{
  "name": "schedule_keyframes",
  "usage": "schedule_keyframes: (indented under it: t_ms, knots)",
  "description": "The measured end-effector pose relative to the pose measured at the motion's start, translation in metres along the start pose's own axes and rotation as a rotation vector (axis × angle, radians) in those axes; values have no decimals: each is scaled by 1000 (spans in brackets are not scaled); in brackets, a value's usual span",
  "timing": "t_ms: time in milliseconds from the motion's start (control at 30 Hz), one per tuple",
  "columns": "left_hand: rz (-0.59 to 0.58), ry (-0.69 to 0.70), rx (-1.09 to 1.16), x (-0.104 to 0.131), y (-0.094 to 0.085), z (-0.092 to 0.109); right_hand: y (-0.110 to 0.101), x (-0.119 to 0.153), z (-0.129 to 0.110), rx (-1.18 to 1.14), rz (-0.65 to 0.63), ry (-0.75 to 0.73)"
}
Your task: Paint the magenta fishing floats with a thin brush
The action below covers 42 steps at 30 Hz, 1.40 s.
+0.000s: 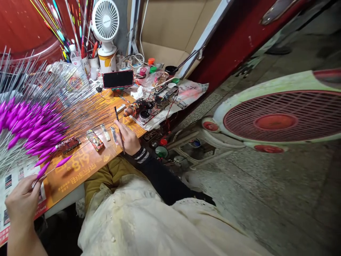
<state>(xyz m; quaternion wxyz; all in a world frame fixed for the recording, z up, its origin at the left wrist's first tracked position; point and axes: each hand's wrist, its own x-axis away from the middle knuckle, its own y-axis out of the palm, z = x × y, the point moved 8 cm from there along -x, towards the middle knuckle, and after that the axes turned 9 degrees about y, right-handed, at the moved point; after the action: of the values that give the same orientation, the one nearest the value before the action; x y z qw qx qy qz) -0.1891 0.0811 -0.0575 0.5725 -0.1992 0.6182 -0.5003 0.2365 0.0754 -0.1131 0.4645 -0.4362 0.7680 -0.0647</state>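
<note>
Over the orange tabletop (89, 167), beside the big sheaf of magenta fishing floats (34, 128), I see the left hand (23, 199) closed in a pinch on the stem of a single float (64, 162), whose long axis slants from those fingertips up and rightward, toward the right hand (128, 139). That one curls its fingers around a slim dark stick (120, 128) standing steeply; I can't make out whether stick and float touch.
</note>
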Motion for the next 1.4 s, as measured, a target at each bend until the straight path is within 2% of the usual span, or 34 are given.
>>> schedule_keyframes:
  t_ms: [300, 467, 600, 667, 733, 800, 900, 967, 1033, 1167, 1400]
  knots:
    - [-18, 15, -18, -1, 2, 6, 0, -1, 1, -8, -13, 48]
    - [-10, 77, -4, -7, 4, 20, -3, -1, 1, -8, 12, 68]
    - [-43, 98, 52, -11, 10, 35, -17, 16, -1, -78, 156, 67]
    - [-88, 86, 75, -12, 16, 40, -27, 33, -6, -133, 261, 47]
    - [-123, 67, 89, -13, 20, 44, -30, 51, -17, -192, 293, -12]
    - [-154, 52, 98, -13, 23, 47, -22, 67, -37, -242, 209, -128]
    - [-182, 46, 114, -14, 27, 55, 3, 86, -75, -268, 12, -304]
    - [-183, 43, 121, -14, 27, 59, 20, 94, -95, -279, -70, -359]
    - [-191, 42, 124, -15, 28, 63, 31, 97, -110, -303, -94, -376]
    - [-216, 47, 133, -15, 28, 70, 38, 98, -123, -311, -47, -358]
    - [-211, 28, 122, -12, 26, 70, 42, 100, -122, -255, -121, -330]
